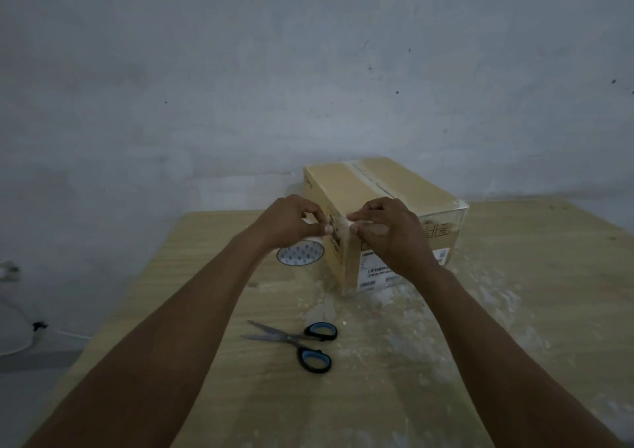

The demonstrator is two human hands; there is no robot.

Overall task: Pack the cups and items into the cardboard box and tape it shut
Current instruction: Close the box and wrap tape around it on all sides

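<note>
The cardboard box (394, 190) sits closed toward the far side of the table (514, 310), with a tape strip (368, 178) down its top seam and glossy film over its edges. Its contents are hidden. The clear tape (344, 223) at its near corner is faint, pinched by the left hand (291, 223) and the right hand (391, 231).

Cardboard box (394, 187) shut, far-centre on bench (514, 327), w/ clear tape (370, 179) along top seam & more at near top corner. Both grips at that corner: left grip (291, 223) pinches tape vs box's left face, right grip (391, 233) pinches it at corner edge. Tape roll (300, 253) just left of box, under left grip; can't tell if held or resting. Scissors (296, 344) nearer, blades apart, tips pointing left, black/blue handles, apart from box. Grey wall (240, 87) behind.
</note>
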